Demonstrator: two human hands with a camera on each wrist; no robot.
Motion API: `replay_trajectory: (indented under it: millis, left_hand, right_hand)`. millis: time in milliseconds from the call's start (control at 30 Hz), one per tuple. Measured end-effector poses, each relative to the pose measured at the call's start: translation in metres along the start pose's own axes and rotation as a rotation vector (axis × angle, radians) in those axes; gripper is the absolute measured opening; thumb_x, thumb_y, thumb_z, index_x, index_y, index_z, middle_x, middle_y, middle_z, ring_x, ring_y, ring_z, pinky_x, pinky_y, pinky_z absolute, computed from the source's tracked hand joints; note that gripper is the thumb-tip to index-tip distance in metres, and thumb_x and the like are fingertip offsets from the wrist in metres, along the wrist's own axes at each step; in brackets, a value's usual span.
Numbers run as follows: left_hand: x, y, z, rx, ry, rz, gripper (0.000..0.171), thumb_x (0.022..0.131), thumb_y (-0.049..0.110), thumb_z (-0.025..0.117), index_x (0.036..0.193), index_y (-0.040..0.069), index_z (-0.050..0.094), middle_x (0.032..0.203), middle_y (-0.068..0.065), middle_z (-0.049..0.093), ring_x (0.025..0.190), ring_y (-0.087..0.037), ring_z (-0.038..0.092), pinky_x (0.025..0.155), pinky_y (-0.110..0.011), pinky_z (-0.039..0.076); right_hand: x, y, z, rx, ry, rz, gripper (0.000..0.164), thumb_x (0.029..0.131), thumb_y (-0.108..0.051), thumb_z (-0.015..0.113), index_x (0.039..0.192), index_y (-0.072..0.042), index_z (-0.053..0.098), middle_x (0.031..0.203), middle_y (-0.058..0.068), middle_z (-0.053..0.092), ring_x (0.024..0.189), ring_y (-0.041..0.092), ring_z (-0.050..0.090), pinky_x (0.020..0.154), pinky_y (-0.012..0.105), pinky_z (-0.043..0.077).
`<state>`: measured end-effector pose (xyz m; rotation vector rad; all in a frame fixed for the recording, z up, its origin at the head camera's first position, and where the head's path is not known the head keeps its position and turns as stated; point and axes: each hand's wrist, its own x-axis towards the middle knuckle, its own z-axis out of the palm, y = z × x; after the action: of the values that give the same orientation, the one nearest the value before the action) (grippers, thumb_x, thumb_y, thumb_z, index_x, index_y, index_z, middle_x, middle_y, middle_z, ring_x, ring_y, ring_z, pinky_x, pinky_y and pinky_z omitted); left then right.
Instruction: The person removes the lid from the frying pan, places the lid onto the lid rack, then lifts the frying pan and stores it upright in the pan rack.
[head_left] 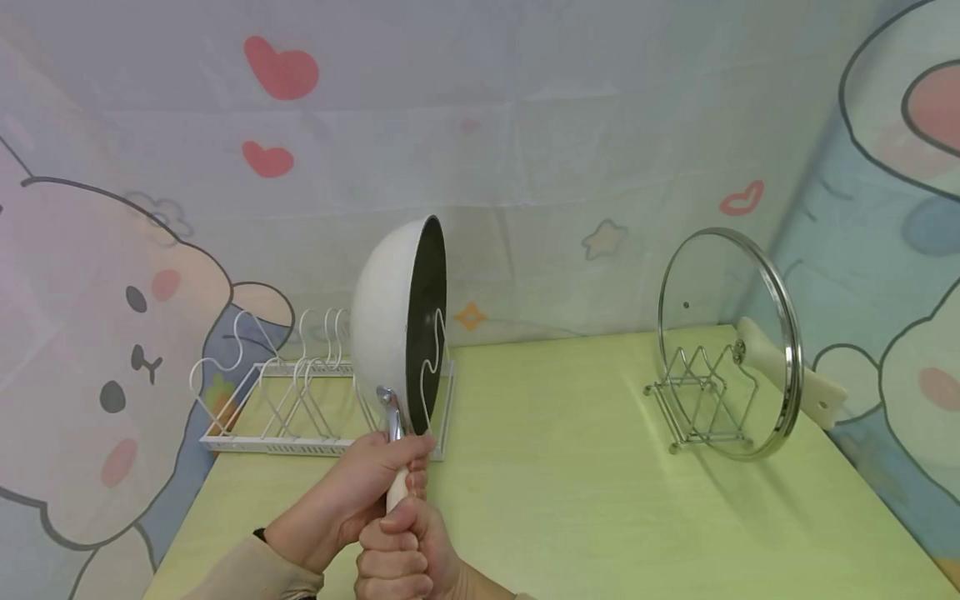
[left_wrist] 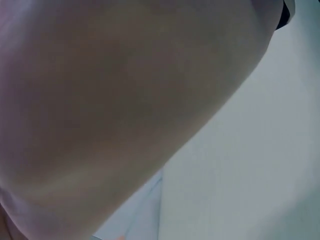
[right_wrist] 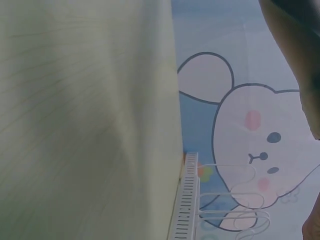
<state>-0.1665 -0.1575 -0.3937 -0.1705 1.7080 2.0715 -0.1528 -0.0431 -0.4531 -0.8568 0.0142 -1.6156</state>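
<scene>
A white frying pan [head_left: 382, 308] with a dark inside stands on edge in the head view, its dark side facing right. Its cream handle [head_left: 397, 493] points down toward me. My left hand [head_left: 371, 475] grips the handle close to the pan, and my right hand [head_left: 405, 550] wraps round its lower end. The pan is at the right end of a white wire dish rack [head_left: 300, 447]; one curved wire shows in front of the dark inside. Whether the pan touches the rack's base is hidden. Blurred skin fills most of the left wrist view.
On the right of the green table [head_left: 555, 475], a small metal wire rack [head_left: 705, 437] holds a glass lid [head_left: 789, 358] upright. The lid has a steel rim and a cream handle [head_left: 780, 367]. A cartoon-printed cloth [head_left: 525, 167] hangs behind the table and at both sides.
</scene>
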Motion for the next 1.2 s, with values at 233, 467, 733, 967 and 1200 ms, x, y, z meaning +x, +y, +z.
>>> replay_trajectory:
  millis: [233, 467, 733, 967, 1200]
  left_hand:
    - [0.003, -0.006, -0.002, 0.005, 0.004, 0.000, 0.027, 0.107, 0.017, 0.058, 0.083, 0.014, 0.047, 0.064, 0.010, 0.049, 0.055, -0.002, 0.049, 0.055, -0.014, 0.046]
    - [0.008, -0.012, -0.004, 0.002, -0.003, -0.002, 0.030, 0.106, 0.015, 0.058, 0.079, 0.015, 0.047, 0.063, 0.010, 0.049, 0.055, -0.002, 0.050, 0.055, -0.014, 0.046]
    - [0.013, -0.018, -0.006, 0.020, 0.011, 0.006, 0.032, 0.105, 0.016, 0.061, 0.076, 0.016, 0.049, 0.063, 0.010, 0.050, 0.055, -0.002, 0.051, 0.054, -0.015, 0.046]
    - [0.018, -0.026, -0.009, -0.003, 0.011, -0.016, 0.030, 0.106, 0.016, 0.061, 0.078, 0.016, 0.048, 0.063, 0.010, 0.048, 0.055, -0.002, 0.049, 0.054, -0.015, 0.046]
    - [0.022, -0.033, -0.012, -0.013, 0.007, -0.008, 0.030, 0.107, 0.013, 0.057, 0.078, 0.017, 0.047, 0.062, 0.011, 0.049, 0.054, -0.001, 0.049, 0.053, -0.014, 0.045]
  right_hand:
    - [-0.004, 0.003, -0.005, -0.026, 0.028, 0.006, 0.057, 0.093, -0.040, 0.067, 0.057, -0.020, 0.027, 0.042, -0.006, 0.017, 0.035, 0.008, 0.018, 0.037, 0.019, 0.013]
    - [-0.010, 0.006, -0.014, -0.056, 0.054, 0.017, 0.058, 0.091, -0.043, 0.068, 0.057, -0.021, 0.027, 0.042, -0.007, 0.018, 0.035, 0.007, 0.018, 0.037, 0.019, 0.013]
    - [-0.014, 0.008, -0.022, -0.074, 0.063, 0.027, 0.059, 0.091, -0.044, 0.068, 0.056, -0.020, 0.027, 0.042, -0.008, 0.019, 0.034, 0.007, 0.018, 0.036, 0.020, 0.011]
    - [-0.019, 0.013, -0.029, -0.032, 0.090, 0.014, 0.057, 0.091, -0.042, 0.068, 0.057, -0.021, 0.027, 0.043, -0.009, 0.022, 0.035, 0.007, 0.017, 0.037, 0.018, 0.012]
    - [-0.023, 0.016, -0.033, -0.020, 0.125, 0.029, 0.055, 0.091, -0.041, 0.068, 0.058, -0.021, 0.029, 0.044, -0.010, 0.023, 0.036, 0.006, 0.017, 0.038, 0.019, 0.011]
